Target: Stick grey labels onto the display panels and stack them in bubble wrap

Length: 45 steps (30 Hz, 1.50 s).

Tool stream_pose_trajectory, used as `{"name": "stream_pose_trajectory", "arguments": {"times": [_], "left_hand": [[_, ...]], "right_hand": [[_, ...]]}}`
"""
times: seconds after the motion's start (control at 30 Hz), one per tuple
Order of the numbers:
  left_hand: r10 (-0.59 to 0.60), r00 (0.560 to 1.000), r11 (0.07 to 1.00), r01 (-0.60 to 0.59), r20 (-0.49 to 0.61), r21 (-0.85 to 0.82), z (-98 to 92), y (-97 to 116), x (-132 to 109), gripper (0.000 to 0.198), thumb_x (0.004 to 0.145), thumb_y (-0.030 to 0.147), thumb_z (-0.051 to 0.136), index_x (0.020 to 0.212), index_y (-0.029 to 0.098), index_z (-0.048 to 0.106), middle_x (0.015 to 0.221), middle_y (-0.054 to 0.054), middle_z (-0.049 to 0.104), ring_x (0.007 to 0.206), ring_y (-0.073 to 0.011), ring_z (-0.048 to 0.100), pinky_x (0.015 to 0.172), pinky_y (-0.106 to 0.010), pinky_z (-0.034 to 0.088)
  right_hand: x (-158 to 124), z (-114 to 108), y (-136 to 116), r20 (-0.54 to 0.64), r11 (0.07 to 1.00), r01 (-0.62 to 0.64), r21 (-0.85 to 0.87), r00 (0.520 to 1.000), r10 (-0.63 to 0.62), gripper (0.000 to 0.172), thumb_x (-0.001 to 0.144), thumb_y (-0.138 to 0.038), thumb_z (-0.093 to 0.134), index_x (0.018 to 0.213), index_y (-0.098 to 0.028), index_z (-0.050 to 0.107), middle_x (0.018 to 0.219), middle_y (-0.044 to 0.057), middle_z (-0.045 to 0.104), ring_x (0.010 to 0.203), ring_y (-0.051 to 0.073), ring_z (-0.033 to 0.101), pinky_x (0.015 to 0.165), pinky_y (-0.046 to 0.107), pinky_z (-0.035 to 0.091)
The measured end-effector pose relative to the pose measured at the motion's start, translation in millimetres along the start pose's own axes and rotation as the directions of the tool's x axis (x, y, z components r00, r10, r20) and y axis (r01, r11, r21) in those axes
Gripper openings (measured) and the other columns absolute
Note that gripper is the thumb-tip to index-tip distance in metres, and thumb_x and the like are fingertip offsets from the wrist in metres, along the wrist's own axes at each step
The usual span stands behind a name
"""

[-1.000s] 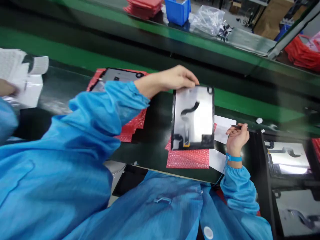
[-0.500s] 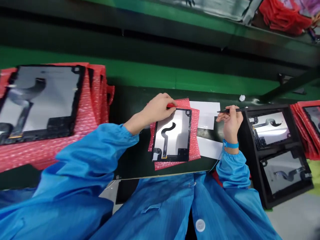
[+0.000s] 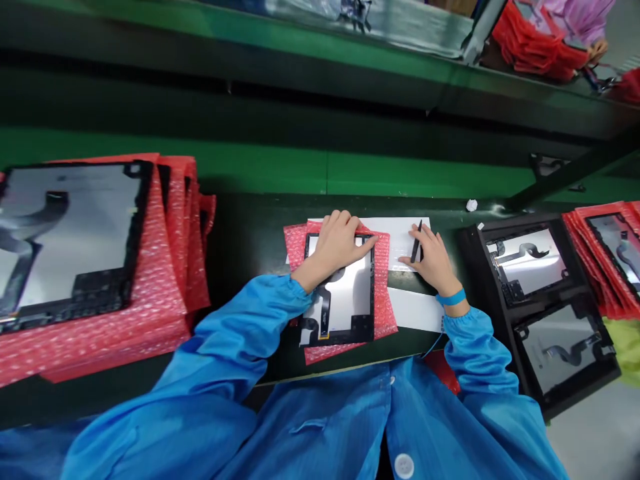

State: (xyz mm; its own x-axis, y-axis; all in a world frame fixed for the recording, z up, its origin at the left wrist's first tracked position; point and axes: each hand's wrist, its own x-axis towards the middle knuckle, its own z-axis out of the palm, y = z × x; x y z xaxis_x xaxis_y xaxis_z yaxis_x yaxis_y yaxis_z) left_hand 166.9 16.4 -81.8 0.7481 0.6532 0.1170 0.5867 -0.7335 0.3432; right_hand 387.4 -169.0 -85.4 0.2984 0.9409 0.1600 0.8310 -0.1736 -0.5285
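A silver tablet back panel with a black flex cable lies on a pink bubble-wrap sheet in front of me. My left hand rests flat on the panel's far end, fingers stretched out. My right hand lies on a white sheet to the right of the panel and holds black tweezers, which point away from me.
At the left a stack of pink bubble-wrap carries another panel. A black tray with two panels stands at the right, more pink sheets beyond it. A green conveyor runs behind. Another person is at far right.
My left hand slid from the panel's far-left corner onto its top and flattened. My right hand came down onto the white sheet and turned the tweezers upright. The view shifted slightly.
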Motion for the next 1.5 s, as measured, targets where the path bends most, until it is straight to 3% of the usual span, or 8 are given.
{"name": "stream_pose_trajectory", "arguments": {"times": [0.13,0.27,0.53,0.8,0.97,1.13,1.33,1.5], "left_hand": [[-0.008,0.999,0.996,0.004,-0.047,-0.088,-3.2,-4,-3,0.043,0.096,0.061,0.062,0.091,0.019,0.069,0.122,-0.019,0.066,0.122,-0.0375,0.058,0.103,-0.050,0.046],[-0.054,0.998,0.992,0.051,-0.022,-0.119,-19.9,-9,-14,0.040,0.099,0.061,0.055,0.083,0.023,0.058,0.089,-0.011,0.068,0.091,-0.0315,0.065,0.086,-0.045,0.047],[-0.099,0.993,0.968,0.110,0.059,-0.224,-42.1,-34,-43,0.043,0.095,0.065,0.053,0.078,0.026,0.048,0.077,-0.006,0.068,0.077,-0.0278,0.065,0.070,-0.037,0.039],[-0.155,0.987,0.944,0.160,0.039,-0.287,-54.3,-46,-52,0.039,0.097,0.061,0.048,0.082,0.025,0.053,0.082,-0.005,0.071,0.076,-0.0243,0.066,0.071,-0.034,0.040],[-0.134,0.990,0.942,0.141,0.044,-0.304,-46.6,-38,-50,0.040,0.095,0.063,0.054,0.081,0.026,0.054,0.081,-0.006,0.070,0.081,-0.0283,0.067,0.074,-0.037,0.040],[-0.106,0.992,0.912,0.123,0.063,-0.393,-31.8,-31,-42,0.040,0.088,0.060,0.063,0.074,0.025,0.049,0.084,-0.014,0.067,0.099,-0.0405,0.067,0.095,-0.053,0.043],[-0.052,0.998,0.719,0.059,0.031,-0.692,-47.2,-4,-45,0.064,0.072,0.066,0.077,0.115,0.019,0.066,0.147,-0.027,0.056,0.151,-0.0522,0.038,0.125,-0.065,0.024],[-0.015,1.000,0.342,-0.010,-0.016,-0.940,-77.3,65,-44,0.114,0.056,0.084,0.083,0.150,0.029,0.051,0.154,-0.025,0.057,0.143,-0.0383,0.058,0.107,-0.049,0.050]], "right_hand": [[2,12,5,-0.013,0.991,0.035,-0.127,0.999,-0.037,0.034,0.106,-0.043,0.064,0.132,-0.023,0.068,0.155,0.014,0.068,0.156,0.037,0.052,0.127,0.067,0.038],[3,13,9,-0.087,0.983,-0.003,-0.185,0.996,-0.013,0.025,0.108,-0.040,0.060,0.122,-0.024,0.073,0.146,0.013,0.075,0.149,0.036,0.060,0.125,0.063,0.040],[2,-7,25,-0.193,0.949,-0.244,-0.200,0.959,0.206,0.038,0.104,-0.034,0.061,0.136,-0.015,0.068,0.146,0.022,0.072,0.147,0.043,0.060,0.122,0.068,0.042],[-4,-1,16,-0.074,0.984,-0.105,-0.146,0.993,0.095,0.060,0.088,-0.044,0.087,0.140,-0.020,0.069,0.153,0.014,0.069,0.156,0.036,0.052,0.127,0.055,0.046],[0,7,13,-0.200,0.978,-0.135,-0.159,0.974,0.102,0.026,0.101,-0.043,0.072,0.115,-0.023,0.080,0.132,0.013,0.081,0.135,0.030,0.071,0.111,0.041,0.058],[19,-14,4,-0.398,0.966,-0.195,-0.169,0.910,0.114,0.052,0.106,-0.062,0.054,0.104,-0.018,0.082,0.088,0.011,0.085,0.078,0.024,0.079,0.075,0.030,0.058],[40,-72,-57,-0.608,0.992,-0.061,-0.114,0.793,-0.021,0.068,0.106,-0.071,0.047,0.106,-0.013,0.082,0.092,0.015,0.085,0.077,0.025,0.078,0.070,0.033,0.055],[26,-55,-127,-0.661,0.959,0.199,-0.201,0.695,-0.283,0.041,0.102,-0.055,0.070,0.105,-0.017,0.086,0.087,0.012,0.085,0.065,0.026,0.078,0.059,0.034,0.052]]}}
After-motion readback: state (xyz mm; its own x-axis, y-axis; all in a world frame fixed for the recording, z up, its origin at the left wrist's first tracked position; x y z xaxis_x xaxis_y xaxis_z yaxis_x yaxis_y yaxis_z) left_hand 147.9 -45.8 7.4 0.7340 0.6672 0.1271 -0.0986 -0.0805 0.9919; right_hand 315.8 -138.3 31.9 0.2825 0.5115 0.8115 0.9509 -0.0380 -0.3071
